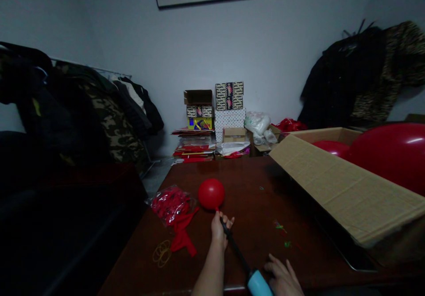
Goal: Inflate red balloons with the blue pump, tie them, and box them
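Observation:
A small round inflated red balloon stands just beyond my left hand, whose thumb and fingers are closed at its neck. Beside those fingers is the tip of a hand pump, with a black shaft and a light blue body slanting down toward me. Whether the tip sits inside the neck, I cannot tell. My right hand is beside the blue body, fingers spread; nothing shows in it. Left of the balloon are a clear bag of red balloons and loose uninflated red balloons.
Yellow rubber bands lie at the left of the brown table. Small green bits are scattered on the right. A big cardboard box holding large red balloons takes up the right side. Stacked boxes stand behind.

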The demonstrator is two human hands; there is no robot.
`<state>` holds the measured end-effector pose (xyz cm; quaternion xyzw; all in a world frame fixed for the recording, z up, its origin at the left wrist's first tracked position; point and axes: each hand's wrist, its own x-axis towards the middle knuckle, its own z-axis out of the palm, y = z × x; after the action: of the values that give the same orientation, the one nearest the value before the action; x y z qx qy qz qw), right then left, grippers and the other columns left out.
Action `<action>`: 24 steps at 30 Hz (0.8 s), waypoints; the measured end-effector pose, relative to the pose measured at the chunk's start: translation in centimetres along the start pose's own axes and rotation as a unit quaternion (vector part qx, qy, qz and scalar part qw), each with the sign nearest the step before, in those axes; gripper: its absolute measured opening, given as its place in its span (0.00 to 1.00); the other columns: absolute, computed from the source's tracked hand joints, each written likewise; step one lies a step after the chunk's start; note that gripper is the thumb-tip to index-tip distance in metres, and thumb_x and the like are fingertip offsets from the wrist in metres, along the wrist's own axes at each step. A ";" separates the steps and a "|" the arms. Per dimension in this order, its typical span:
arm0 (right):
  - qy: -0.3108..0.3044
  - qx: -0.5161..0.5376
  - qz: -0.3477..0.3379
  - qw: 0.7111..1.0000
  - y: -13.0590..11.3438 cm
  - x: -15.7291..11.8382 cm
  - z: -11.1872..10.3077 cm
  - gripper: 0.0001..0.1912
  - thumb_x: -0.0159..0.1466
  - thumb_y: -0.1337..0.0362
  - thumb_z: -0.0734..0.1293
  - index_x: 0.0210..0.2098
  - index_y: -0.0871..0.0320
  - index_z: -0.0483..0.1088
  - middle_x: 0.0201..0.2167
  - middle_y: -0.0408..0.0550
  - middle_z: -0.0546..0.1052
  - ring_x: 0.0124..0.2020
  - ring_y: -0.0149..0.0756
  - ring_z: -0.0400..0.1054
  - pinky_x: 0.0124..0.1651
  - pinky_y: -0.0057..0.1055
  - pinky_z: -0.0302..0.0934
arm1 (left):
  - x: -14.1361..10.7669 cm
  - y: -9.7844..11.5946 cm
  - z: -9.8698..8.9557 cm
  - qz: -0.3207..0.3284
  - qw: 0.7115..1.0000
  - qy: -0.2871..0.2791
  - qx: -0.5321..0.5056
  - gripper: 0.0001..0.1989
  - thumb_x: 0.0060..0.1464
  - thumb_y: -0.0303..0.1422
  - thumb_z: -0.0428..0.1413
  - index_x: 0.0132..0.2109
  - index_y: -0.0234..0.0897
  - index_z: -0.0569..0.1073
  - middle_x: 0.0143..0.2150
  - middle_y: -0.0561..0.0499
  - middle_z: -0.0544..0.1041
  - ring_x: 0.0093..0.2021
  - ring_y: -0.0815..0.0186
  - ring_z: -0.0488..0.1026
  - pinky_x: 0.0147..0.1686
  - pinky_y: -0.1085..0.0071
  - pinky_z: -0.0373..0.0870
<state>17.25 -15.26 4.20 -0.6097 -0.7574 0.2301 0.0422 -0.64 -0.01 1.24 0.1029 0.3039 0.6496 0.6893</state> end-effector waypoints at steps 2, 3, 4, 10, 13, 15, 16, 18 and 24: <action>0.008 -0.006 -0.018 1.000 -0.9 0.1 -0.9 0.18 0.53 0.55 0.61 0.35 0.58 0.75 0.55 0.54 0.66 0.62 0.54 0.44 0.62 0.53 0.27 | 0.0 0.0 -0.1 0.001 1.000 -0.007 -0.003 0.16 0.51 0.42 0.54 0.26 0.38 0.59 0.15 0.62 0.58 0.13 0.76 0.54 0.42 0.60 0.67; 0.017 -0.006 -0.021 1.000 -1.3 0.2 -1.2 0.20 0.52 0.52 0.62 0.36 0.59 0.75 0.55 0.55 0.65 0.62 0.54 0.44 0.62 0.52 0.27 | 0.0 -0.1 -0.1 0.001 1.000 -0.008 -0.004 0.16 0.50 0.42 0.55 0.26 0.38 0.59 0.15 0.62 0.58 0.13 0.76 0.54 0.42 0.60 0.67; 0.026 -0.004 -0.020 0.999 -1.8 0.3 -1.5 0.22 0.51 0.50 0.63 0.37 0.60 0.74 0.55 0.56 0.65 0.62 0.54 0.44 0.62 0.52 0.27 | 0.1 -0.1 -0.1 0.000 1.000 -0.009 -0.004 0.16 0.50 0.42 0.55 0.26 0.38 0.59 0.15 0.62 0.58 0.13 0.76 0.55 0.42 0.60 0.67; 0.091 0.006 -0.007 0.996 -4.7 2.8 -1.9 0.23 0.54 0.51 0.61 0.39 0.62 0.73 0.52 0.56 0.67 0.61 0.51 0.47 0.63 0.47 0.27 | 0.1 -0.2 0.0 -0.002 1.000 -0.022 0.011 0.17 0.48 0.45 0.56 0.27 0.38 0.59 0.15 0.63 0.58 0.13 0.76 0.54 0.39 0.60 0.68; 0.109 0.002 0.003 0.994 -5.8 4.8 -2.2 0.24 0.54 0.51 0.61 0.41 0.62 0.72 0.51 0.55 0.68 0.61 0.50 0.48 0.63 0.47 0.28 | 0.2 -0.1 0.0 -0.005 0.999 -0.030 0.023 0.18 0.47 0.46 0.56 0.27 0.38 0.59 0.15 0.63 0.57 0.13 0.76 0.55 0.38 0.61 0.68; 0.114 -0.006 0.007 0.993 -6.3 5.8 -2.3 0.23 0.54 0.52 0.61 0.41 0.61 0.72 0.51 0.55 0.68 0.61 0.50 0.47 0.63 0.47 0.27 | 0.3 -0.1 0.0 -0.008 0.999 -0.031 0.030 0.18 0.47 0.46 0.56 0.26 0.38 0.58 0.15 0.63 0.58 0.13 0.75 0.55 0.37 0.61 0.68; 0.116 -0.009 0.008 0.993 -6.4 6.1 -2.3 0.22 0.54 0.52 0.61 0.41 0.61 0.73 0.51 0.55 0.68 0.61 0.50 0.47 0.63 0.47 0.26 | 0.4 -0.1 0.0 -0.008 0.999 -0.030 0.031 0.18 0.48 0.46 0.56 0.26 0.38 0.58 0.15 0.63 0.58 0.13 0.75 0.55 0.37 0.61 0.68; 0.117 -0.011 0.007 0.993 -6.4 6.1 -2.1 0.22 0.54 0.53 0.61 0.40 0.61 0.73 0.51 0.55 0.68 0.62 0.51 0.46 0.63 0.47 0.25 | 0.5 -0.2 -0.1 -0.002 0.999 -0.030 0.032 0.19 0.48 0.47 0.56 0.26 0.38 0.58 0.15 0.63 0.58 0.13 0.75 0.55 0.37 0.61 0.68; 0.126 -0.016 -0.005 0.992 -4.8 3.3 -1.1 0.21 0.55 0.51 0.61 0.38 0.60 0.73 0.49 0.55 0.69 0.61 0.50 0.48 0.63 0.47 0.27 | 0.4 -0.4 -0.2 0.019 0.999 -0.014 0.033 0.18 0.47 0.45 0.57 0.26 0.38 0.59 0.15 0.63 0.58 0.13 0.76 0.55 0.37 0.61 0.68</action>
<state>12.46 -12.58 6.36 -0.6303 -0.7530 0.1390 0.1281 -0.42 0.24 0.72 0.1406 0.3137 0.6505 0.6772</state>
